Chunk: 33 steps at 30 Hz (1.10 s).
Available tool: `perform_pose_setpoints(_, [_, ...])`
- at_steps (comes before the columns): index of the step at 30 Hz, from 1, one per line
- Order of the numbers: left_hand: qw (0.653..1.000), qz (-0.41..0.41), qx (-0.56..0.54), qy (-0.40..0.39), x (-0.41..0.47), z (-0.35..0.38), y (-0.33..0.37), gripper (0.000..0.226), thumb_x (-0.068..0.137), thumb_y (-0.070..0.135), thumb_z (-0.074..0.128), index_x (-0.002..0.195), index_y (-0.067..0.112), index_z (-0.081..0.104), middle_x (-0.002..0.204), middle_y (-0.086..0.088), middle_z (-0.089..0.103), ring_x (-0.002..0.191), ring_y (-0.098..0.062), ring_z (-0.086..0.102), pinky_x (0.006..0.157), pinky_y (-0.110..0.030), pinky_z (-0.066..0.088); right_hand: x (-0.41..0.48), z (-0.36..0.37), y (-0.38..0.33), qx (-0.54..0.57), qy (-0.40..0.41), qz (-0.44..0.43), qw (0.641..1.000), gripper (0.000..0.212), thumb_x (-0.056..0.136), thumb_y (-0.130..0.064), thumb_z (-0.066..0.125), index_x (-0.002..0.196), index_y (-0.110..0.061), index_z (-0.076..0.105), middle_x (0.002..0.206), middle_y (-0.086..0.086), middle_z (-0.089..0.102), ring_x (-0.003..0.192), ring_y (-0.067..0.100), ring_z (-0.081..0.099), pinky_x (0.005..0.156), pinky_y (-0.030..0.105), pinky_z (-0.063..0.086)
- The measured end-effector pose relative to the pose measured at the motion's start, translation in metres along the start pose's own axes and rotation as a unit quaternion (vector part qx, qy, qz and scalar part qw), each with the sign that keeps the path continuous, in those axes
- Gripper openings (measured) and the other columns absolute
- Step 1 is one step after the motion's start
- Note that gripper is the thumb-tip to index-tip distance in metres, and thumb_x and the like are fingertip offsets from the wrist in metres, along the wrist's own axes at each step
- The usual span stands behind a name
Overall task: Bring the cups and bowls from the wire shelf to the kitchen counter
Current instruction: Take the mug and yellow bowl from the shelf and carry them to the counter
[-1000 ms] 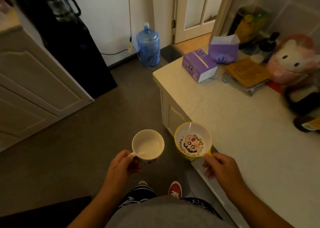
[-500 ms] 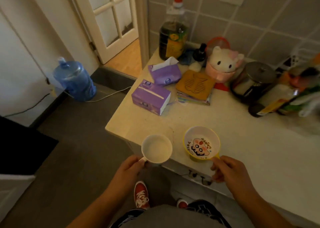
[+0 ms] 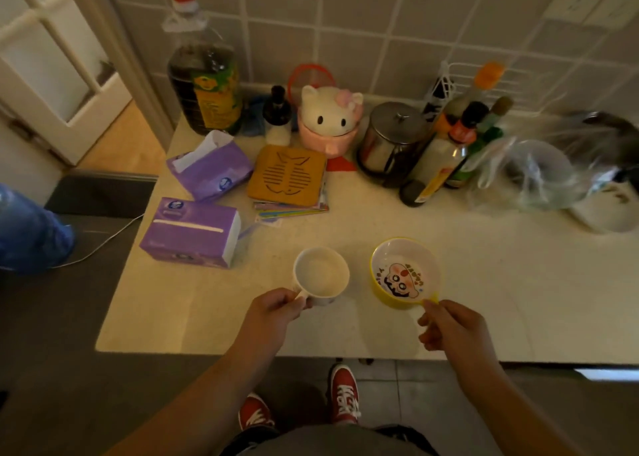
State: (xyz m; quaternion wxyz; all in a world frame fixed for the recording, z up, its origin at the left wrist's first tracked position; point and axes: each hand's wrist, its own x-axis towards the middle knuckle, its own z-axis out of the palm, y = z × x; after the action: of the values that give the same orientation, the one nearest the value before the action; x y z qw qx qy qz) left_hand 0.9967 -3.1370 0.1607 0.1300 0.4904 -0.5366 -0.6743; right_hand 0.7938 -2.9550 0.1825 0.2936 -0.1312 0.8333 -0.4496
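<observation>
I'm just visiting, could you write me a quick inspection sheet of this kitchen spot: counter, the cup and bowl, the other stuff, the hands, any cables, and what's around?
Surface: pale counter, front part bare.
Job's things: white cup and yellow cartoon bowl, side by side over the counter; resting or not, cannot tell.
Clutter: two purple tissue packs, oil bottle, cat-shaped jar, steel pot, sauce bottles, plastic bag.
Hands: left hand holds the cup's handle; right hand pinches the bowl's handle.
Cables: white cord on the floor.
Surroundings: tiled wall, door, blue water jug.
</observation>
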Motion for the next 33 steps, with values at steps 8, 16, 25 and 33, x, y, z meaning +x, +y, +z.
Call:
perform_pose_setpoints(8, [1.0,-0.01,-0.029,0.003,0.035,0.034,0.006,0.02,0.091,0.02,0.062,0.076,0.017,0.075,0.094,-0.003,0.077,0.105,-0.021,0.065,0.104,-0.047,0.045,0.028,-0.017,0.009,0.023,0.0,0.012,1.0,0.032,0.09,-0.028,0.061,0.062,-0.015,0.07,0.057,0.01,0.067,0.054,0.021,0.066,0.055,0.035,0.057])
perform_pose_setpoints(16, [0.998,-0.014,-0.06,0.007,0.067,0.046,-0.002,0.025,0.09,0.016,0.064,0.068,0.021,0.075,0.094,-0.007,0.077,0.104,-0.021,0.068,0.099,-0.04,0.049,0.05,-0.032,0.013,0.047,-0.008,0.023,0.999,0.031,0.089,-0.028,0.061,0.063,-0.012,0.069,0.061,0.01,0.068,0.052,0.02,0.065,0.054,0.034,0.055])
perform_pose_setpoints(25, [0.989,0.045,0.132,0.051,0.077,0.052,-0.005,0.017,0.083,0.037,0.071,0.073,0.023,0.071,0.078,-0.003,0.072,0.081,-0.019,0.069,0.083,-0.044,0.057,0.057,-0.041,0.02,0.074,-0.011,0.028,0.997,0.03,0.09,-0.024,0.062,0.063,-0.013,0.069,0.059,0.004,0.068,0.05,0.017,0.064,0.05,0.027,0.053])
perform_pose_setpoints(33, [0.96,0.108,0.244,0.086,0.073,0.056,-0.009,0.015,0.086,0.047,0.064,0.083,0.032,0.068,0.084,0.011,0.069,0.079,0.0,0.062,0.068,-0.023,0.044,0.06,-0.042,0.025,0.08,-0.015,0.023,0.996,0.028,0.089,-0.026,0.062,0.065,-0.013,0.07,0.062,0.006,0.069,0.052,0.017,0.065,0.052,0.029,0.055])
